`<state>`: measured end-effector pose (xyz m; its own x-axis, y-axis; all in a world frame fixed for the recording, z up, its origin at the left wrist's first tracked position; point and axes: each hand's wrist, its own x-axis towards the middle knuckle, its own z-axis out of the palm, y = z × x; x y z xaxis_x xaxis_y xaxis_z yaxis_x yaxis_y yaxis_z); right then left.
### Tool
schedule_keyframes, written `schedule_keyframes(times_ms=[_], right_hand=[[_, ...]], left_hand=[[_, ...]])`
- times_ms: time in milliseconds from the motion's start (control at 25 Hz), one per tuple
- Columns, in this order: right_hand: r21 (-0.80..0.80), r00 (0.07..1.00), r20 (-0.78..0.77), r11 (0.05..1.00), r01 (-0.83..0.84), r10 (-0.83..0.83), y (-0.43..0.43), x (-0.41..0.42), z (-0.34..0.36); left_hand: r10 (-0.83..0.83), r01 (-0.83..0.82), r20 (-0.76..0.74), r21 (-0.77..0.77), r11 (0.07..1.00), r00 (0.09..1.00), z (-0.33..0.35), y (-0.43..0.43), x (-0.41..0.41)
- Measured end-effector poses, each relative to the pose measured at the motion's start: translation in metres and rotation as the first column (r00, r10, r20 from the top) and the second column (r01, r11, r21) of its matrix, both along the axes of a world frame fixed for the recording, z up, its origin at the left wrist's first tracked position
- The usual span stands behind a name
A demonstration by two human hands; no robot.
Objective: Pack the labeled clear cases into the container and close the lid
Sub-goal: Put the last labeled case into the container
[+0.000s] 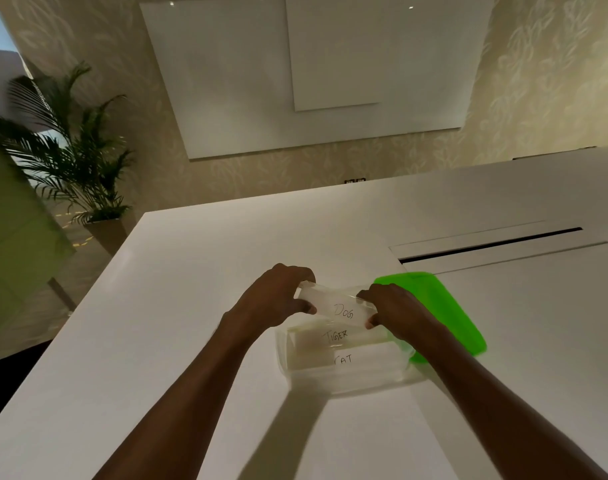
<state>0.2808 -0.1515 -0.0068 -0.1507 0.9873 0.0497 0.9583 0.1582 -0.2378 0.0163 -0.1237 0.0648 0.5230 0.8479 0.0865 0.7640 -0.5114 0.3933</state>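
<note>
Clear plastic container (351, 384) sits on the white table (191, 306), nearest the person. Inside lie two cases, CAT (364, 358) in front and TIGER (337, 336) behind it. Over its far end the left hand (278, 296) and right hand (396, 313) pinch a third case, DOG (342, 310), by its ends. The step looks like placing: lower it level behind TIGER. One green lid (444, 306) lies just beyond, not yet on.
</note>
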Motion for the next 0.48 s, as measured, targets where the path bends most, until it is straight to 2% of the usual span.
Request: schedule_keyframes(times_ms=[240,480], right_hand=[[-0.016,0.996,0.091,1.000,0.004,-0.003,0.010,-0.002,-0.011],[-0.011,0.990,0.137,1.000,-0.012,0.013,0.012,-0.004,-0.015]], left_hand=[[0.024,-0.024,-0.097,-0.006,1.000,0.995,-0.015,0.008,0.000],[0.038,-0.033,-0.267,0.024,0.999,0.963,-0.026,0.004,0.005]])
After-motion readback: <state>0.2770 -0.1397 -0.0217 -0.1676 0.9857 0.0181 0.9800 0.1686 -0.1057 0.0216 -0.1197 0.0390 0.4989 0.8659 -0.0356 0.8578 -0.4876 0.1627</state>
